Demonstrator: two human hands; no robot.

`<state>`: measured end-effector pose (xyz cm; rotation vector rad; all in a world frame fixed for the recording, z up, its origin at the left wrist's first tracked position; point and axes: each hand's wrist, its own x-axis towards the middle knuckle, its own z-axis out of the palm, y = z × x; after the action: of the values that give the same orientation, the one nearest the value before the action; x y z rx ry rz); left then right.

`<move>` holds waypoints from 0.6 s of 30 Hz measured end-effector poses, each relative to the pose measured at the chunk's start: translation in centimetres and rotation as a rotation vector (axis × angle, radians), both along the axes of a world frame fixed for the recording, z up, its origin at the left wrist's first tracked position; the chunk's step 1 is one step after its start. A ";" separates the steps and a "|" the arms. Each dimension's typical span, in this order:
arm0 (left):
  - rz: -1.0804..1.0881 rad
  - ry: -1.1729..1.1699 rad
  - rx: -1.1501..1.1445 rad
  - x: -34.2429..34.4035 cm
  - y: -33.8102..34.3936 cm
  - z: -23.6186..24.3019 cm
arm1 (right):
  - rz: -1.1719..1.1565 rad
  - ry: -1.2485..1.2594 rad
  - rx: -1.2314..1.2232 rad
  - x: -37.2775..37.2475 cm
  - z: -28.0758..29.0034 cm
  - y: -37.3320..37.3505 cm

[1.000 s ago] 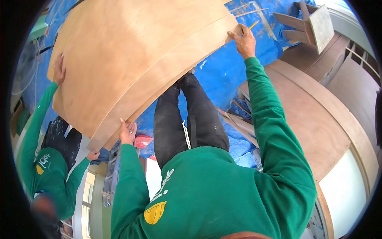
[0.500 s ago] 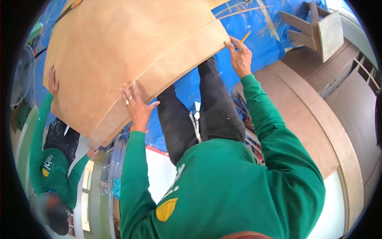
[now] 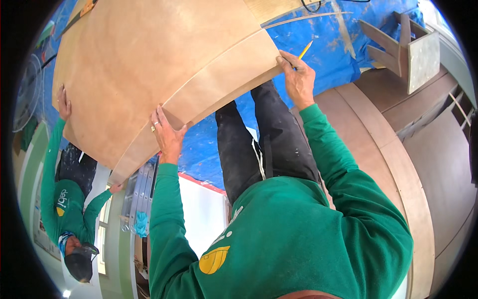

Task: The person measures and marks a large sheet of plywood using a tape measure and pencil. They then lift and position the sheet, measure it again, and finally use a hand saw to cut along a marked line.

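Pressed flat against the near edge of a large plywood sheet (image 3: 149,74), the left hand (image 3: 167,132) steadies it with fingers spread rather than clasped. Over at the sheet's right corner, the right hand (image 3: 298,79) is closed around a yellow pencil (image 3: 305,50) while its fingers bear on the curved plywood strip (image 3: 219,84) lying along the near edge. A co-worker's hand (image 3: 62,102) props the far-left side. By the look of it, the strip sits in position on the sheet; no pencil line shows along it, so marking seems left to do. Blue tarp (image 3: 328,35) lies beyond.
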<state>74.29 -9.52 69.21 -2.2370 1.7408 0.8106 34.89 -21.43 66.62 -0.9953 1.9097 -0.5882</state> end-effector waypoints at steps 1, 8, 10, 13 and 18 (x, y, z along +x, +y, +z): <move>0.004 0.011 0.001 -0.1 -0.1 0.2 | 0.005 -0.009 0.025 0.0 0.3 -0.4; 0.080 0.018 -0.027 -0.6 -0.4 0.0 | 0.040 -0.024 0.097 -0.8 -0.5 -0.6; 0.110 0.030 -0.031 -0.7 -0.6 0.3 | 0.044 -0.029 0.097 -0.7 -0.6 -0.6; 0.108 0.026 -0.028 -0.7 -0.6 0.2 | 0.075 0.015 0.112 -1.1 -0.5 -0.7; 0.081 0.035 -0.068 -0.4 -0.5 0.0 | 0.066 0.006 0.117 -1.1 -0.6 -0.7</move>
<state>73.89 -9.97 69.25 -2.3649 1.7278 0.8247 33.84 -22.10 66.07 -0.9819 1.8867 -0.4305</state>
